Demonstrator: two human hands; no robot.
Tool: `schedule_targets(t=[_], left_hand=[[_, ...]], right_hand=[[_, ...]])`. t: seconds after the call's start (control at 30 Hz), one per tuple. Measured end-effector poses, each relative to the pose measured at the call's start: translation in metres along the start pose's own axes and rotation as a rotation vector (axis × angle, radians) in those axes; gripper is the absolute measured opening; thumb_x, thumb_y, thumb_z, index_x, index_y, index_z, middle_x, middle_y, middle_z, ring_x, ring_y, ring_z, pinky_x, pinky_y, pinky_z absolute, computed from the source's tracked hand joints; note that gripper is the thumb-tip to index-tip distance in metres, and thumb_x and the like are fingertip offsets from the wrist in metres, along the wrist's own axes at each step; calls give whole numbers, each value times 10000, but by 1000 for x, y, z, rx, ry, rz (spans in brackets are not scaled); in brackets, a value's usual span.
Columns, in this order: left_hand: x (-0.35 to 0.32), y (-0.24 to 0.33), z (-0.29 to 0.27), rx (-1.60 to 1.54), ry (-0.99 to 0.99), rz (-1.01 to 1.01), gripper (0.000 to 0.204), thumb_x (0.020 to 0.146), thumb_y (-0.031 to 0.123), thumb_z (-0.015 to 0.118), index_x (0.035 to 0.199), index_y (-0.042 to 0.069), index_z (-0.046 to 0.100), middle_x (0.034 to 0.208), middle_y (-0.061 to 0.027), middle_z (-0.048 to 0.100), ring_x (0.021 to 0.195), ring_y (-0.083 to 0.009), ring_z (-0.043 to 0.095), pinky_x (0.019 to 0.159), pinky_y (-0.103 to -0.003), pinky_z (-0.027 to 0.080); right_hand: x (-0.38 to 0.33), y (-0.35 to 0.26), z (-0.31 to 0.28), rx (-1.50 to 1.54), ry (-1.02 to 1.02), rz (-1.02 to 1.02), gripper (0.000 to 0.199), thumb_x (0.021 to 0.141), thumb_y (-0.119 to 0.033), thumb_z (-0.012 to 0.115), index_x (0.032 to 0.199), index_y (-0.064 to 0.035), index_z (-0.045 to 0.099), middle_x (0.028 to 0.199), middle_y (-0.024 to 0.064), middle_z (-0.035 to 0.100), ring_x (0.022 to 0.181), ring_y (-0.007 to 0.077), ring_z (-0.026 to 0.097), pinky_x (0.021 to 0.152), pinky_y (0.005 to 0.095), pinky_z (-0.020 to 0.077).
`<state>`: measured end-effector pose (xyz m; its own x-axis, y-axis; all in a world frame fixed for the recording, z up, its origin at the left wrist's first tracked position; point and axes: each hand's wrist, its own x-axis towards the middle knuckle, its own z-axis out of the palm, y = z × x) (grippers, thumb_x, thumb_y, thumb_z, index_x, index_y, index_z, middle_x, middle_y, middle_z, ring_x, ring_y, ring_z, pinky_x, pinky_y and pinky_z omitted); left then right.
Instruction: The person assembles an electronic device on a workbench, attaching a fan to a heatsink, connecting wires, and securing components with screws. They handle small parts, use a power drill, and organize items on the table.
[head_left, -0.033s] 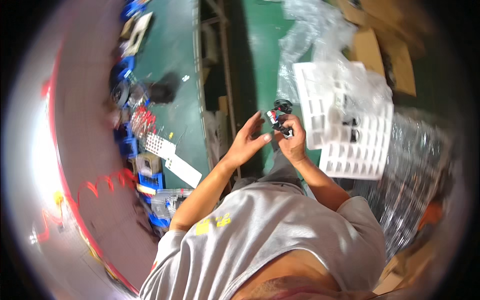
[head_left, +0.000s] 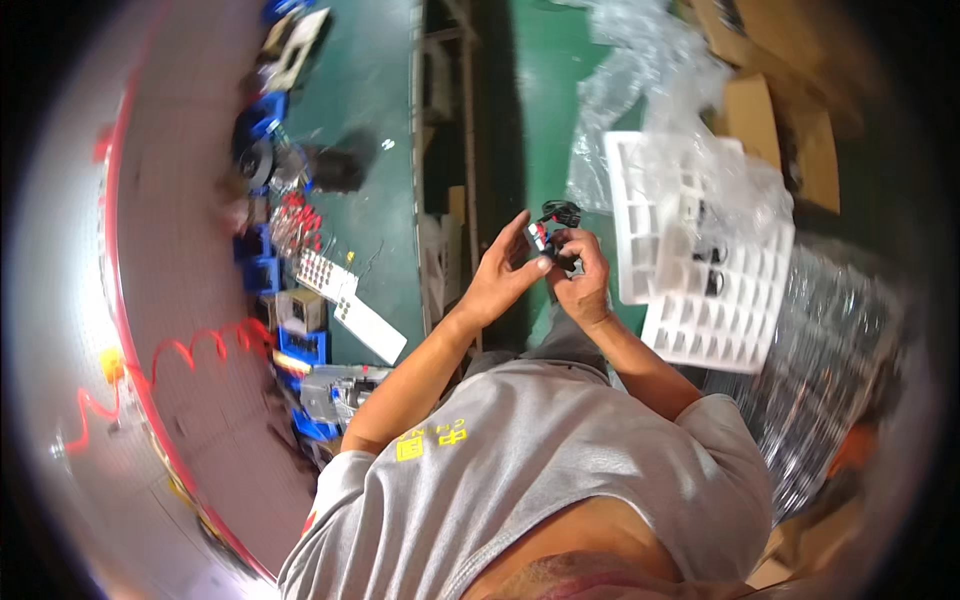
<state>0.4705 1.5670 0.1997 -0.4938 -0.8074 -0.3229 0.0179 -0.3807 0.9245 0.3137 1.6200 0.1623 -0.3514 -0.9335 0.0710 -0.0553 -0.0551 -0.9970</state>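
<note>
Black cable and all, gripping a small part with right hand, beyond the tabletop's right edge, probably for turning room; cupping left hand alongside, perhaps for steadying, with uncertain contact.

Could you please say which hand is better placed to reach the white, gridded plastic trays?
The right hand, probably: though holding the black, looped cable bundle, it is nearer the white trays than the left hand.

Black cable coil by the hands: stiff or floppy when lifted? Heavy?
Likely floppy: the black cable coil is thin, looped strands. Probably light, given so little bulk. Its loops might swing or snag, since they stick out past the right hand.
</note>
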Motion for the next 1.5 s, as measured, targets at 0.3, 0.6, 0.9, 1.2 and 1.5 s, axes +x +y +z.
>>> schedule_targets(t=[0.3,0.6,0.9,1.2,1.5], left_hand=[[-107,29,-67,89,512,227,639,896,89,760,1454,-3,464,1262,-73,601,1141,-135,572,998,-296,480],[-200,11,-103,-54,616,376,469,946,56,666,1386,-7,517,1222,-89,631,1113,-154,609,970,-316,514],[-274,4,-132,-50,752,567,202,954,26,642,1146,-34,616,1038,-55,671,945,-100,632,834,-263,545],[-354,8,-144,-350,710,632,258,929,76,740,1165,3,665,1091,-33,686,976,-96,627,842,-268,532],[-425,-28,-145,-159,1126,772,147,905,65,736,1001,19,634,900,-3,636,854,-88,574,765,-280,486]], right_hand=[[20,-76,95,22,-401,-271,266,799,-64,788,1027,-27,656,1033,108,672,899,257,649,847,363,525],[-20,-109,183,26,-869,-598,139,833,-103,738,957,-40,739,921,107,726,886,289,678,859,382,484],[-77,-173,235,-158,-1121,-806,181,896,-169,698,1046,-67,707,862,98,643,851,307,616,805,409,453],[-140,-208,294,-141,-1293,-984,364,842,-33,754,1201,-73,704,807,117,594,685,295,596,627,383,508],[-194,-192,323,-104,-1709,-359,396,1011,-170,663,1361,-5,577,1034,28,658,812,65,553,709,215,472]])
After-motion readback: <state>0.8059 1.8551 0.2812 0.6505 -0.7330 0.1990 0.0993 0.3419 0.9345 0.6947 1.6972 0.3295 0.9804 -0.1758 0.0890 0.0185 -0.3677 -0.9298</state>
